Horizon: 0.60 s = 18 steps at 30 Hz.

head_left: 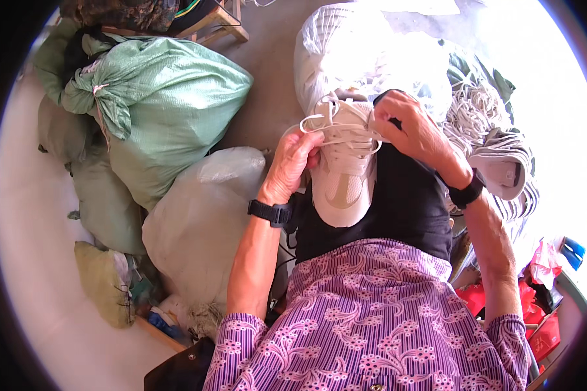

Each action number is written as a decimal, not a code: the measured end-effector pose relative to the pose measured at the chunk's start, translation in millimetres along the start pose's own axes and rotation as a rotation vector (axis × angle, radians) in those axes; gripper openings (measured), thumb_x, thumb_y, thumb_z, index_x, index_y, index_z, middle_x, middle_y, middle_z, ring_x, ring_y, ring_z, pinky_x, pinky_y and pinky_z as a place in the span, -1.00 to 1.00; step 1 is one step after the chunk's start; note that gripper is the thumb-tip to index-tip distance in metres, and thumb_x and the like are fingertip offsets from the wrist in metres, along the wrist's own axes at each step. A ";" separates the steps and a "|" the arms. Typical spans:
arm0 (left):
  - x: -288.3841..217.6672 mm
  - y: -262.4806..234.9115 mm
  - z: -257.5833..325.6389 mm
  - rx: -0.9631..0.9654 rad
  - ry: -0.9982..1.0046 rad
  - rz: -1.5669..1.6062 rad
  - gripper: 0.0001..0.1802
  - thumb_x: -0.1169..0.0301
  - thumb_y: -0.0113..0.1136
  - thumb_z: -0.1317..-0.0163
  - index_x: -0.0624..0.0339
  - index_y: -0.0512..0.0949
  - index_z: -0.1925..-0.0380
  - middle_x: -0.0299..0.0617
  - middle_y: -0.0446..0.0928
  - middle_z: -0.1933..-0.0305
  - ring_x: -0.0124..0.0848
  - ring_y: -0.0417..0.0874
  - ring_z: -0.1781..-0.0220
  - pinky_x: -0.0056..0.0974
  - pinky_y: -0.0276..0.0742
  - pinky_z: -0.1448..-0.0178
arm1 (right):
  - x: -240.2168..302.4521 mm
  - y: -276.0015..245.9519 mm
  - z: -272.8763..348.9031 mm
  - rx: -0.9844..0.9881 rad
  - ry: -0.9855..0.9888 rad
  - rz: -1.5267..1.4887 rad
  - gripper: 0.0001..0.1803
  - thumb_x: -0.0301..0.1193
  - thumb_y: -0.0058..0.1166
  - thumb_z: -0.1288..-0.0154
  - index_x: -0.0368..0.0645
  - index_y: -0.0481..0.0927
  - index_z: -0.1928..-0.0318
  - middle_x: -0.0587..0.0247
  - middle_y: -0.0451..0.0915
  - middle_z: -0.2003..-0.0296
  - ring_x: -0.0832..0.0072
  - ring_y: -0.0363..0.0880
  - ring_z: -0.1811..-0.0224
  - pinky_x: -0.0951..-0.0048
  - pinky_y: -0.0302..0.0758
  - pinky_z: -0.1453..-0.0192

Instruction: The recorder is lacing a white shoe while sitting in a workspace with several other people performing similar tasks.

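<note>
A pale beige and white sneaker (341, 189) rests on my black-covered lap with its toe toward me. White shoelaces (346, 133) cross its upper, and one loop stands out on the left side. My left hand (292, 158) is closed at the left of the shoe, thumb and fingers pinching a lace. On the other side, my right hand (412, 127) has its fingers curled at the shoe's edge, where they pinch the lace; its fingertips are partly hidden. Both wrists wear black straps.
Left of me lie a tied green woven sack (176, 98) and a whitish sack (202, 208). Beyond the shoe stands a clear plastic bag (372, 52). At right are a heap of laces (473, 111), stacked pale shoe parts (502, 163) and red plastic bags (542, 326). A wooden stool (225, 26) stands far off.
</note>
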<state>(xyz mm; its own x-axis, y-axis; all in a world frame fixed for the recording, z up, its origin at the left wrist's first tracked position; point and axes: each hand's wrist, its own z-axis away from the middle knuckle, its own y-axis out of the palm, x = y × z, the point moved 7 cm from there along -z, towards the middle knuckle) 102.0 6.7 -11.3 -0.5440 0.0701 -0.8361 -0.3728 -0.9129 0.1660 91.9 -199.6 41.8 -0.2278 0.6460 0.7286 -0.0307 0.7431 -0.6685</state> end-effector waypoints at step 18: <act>7.6 -3.1 -0.6 -0.053 -0.014 0.049 -0.80 0.21 0.24 -0.20 0.04 0.54 0.46 -0.51 0.31 0.56 -0.66 0.28 0.56 -0.52 0.19 0.48 | -56.4 39.4 -66.7 0.134 0.426 -0.413 -0.75 -0.31 0.11 -0.11 -0.27 0.66 0.38 0.35 0.53 0.56 0.57 0.41 0.52 0.50 0.32 0.46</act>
<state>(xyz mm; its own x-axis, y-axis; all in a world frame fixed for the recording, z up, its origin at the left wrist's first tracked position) 99.4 9.9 -18.5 -0.5715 0.0301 -0.8200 -0.3052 -0.9354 0.1783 168.4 -195.1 -15.7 0.2382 0.3426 0.9088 -0.1624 0.9366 -0.3105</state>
